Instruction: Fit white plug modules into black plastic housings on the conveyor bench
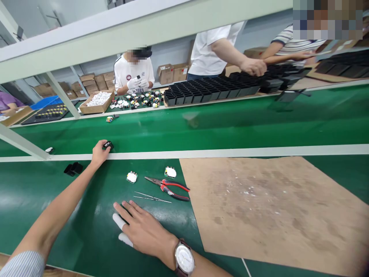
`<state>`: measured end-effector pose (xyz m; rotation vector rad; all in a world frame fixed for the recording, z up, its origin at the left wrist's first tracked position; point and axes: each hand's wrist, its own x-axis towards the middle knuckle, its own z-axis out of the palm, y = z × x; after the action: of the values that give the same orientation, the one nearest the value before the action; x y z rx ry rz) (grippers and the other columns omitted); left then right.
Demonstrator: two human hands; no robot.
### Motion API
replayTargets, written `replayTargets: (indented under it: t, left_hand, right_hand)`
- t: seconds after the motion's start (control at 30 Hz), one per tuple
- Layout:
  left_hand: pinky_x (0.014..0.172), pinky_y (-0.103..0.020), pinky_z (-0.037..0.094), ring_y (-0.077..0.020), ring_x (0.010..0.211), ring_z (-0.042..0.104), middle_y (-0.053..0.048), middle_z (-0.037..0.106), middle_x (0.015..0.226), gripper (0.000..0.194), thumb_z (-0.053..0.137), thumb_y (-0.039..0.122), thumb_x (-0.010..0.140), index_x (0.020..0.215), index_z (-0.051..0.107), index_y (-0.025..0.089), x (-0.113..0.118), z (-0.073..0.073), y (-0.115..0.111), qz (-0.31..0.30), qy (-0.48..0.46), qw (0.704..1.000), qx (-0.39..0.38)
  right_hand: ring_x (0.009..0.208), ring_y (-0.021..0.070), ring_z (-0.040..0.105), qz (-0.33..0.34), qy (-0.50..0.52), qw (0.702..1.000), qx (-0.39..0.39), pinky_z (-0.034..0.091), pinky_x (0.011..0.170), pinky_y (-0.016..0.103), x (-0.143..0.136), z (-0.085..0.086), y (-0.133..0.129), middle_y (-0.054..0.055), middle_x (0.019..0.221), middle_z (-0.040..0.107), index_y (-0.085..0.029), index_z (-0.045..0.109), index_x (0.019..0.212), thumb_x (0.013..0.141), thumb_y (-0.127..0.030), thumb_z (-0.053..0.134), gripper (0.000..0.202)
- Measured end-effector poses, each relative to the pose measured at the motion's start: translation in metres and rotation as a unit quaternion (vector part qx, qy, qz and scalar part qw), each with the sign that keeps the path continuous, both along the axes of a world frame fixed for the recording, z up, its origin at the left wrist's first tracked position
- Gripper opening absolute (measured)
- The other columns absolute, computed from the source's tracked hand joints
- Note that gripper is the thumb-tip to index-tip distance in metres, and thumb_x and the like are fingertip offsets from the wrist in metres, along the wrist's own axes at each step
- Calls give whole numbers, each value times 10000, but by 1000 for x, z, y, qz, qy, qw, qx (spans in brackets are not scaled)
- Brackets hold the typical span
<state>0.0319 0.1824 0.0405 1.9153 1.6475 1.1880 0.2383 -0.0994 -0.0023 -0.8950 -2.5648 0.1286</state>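
Note:
My left hand (100, 152) reaches over the white rail and grips a small black housing (108, 145) at the near edge of the green belt. My right hand (141, 229) lies on the green table with its fingers apart, white covers on two of them and a watch on the wrist. Beyond its fingertips are metal tweezers (152, 198) and red-handled pliers (168, 187). Two small circuit boards with white tops, one on the left (132, 177) and one on the right (170, 172), sit near the pliers. Two black housings (73, 169) lie left of my left forearm.
Brown cardboard (271, 207) covers the table's right part. A white rail (230, 152) separates table and green belt (225, 125). Across it are people, black housings in rows (207, 90), a box of white parts (96, 102) and loose boards. A slanted post (24, 142) stands at left.

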Motion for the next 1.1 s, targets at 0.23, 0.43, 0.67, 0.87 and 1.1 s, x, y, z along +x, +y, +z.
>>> replayTargets:
  t: [0.23, 0.43, 0.67, 0.87, 1.1]
  left_hand:
    - [974, -415, 597, -311, 1306, 600, -168, 585, 1406, 481, 762, 294, 877, 1310, 587, 178, 3, 1, -44, -18, 17, 996, 84]
    - [927, -384, 596, -246, 1031, 724, -92, 737, 1171, 269, 714, 392, 974, 1181, 703, 221, -4, 13, -123, -198, -12, 980, -7]
    - [890, -334, 585, -241, 1051, 728, -104, 770, 1168, 340, 518, 404, 1101, 1227, 774, 219, -5, 18, -184, -410, 66, 886, -208]
    - [718, -277, 564, -195, 791, 714, -70, 778, 895, 381, 633, 496, 1029, 958, 805, 163, -1, 12, -204, -372, -25, 886, -277]
    - [572, -250, 502, -154, 559, 638, -39, 696, 596, 524, 651, 580, 971, 666, 690, 155, 5, 1, -192, -240, -51, 944, -222]
  right_hand:
    - [1430, 294, 531, -14, -5, 999, 41, 376, 1246, 470, -1, -6, -1, 197, 1450, 634, -76, 543, 1492, 1129, -420, 425, 513]
    - [1459, 298, 495, -13, -42, 999, 32, 337, 1266, 472, -4, -7, -1, 183, 1525, 577, -105, 741, 1189, 1078, -277, 517, 304]
    - [1376, 310, 562, 4, -32, 991, 133, 302, 1293, 505, -6, 3, 1, 164, 1423, 652, -145, 765, 1002, 1054, -284, 551, 260]
    - [1288, 308, 619, 22, -10, 982, 185, 350, 1269, 509, -11, 4, -2, 160, 1334, 700, -162, 764, 908, 1017, -235, 599, 211]
    - [1293, 288, 624, 13, 41, 974, 224, 297, 1314, 487, -13, -7, -2, 149, 1312, 717, -160, 751, 825, 948, -202, 675, 150]
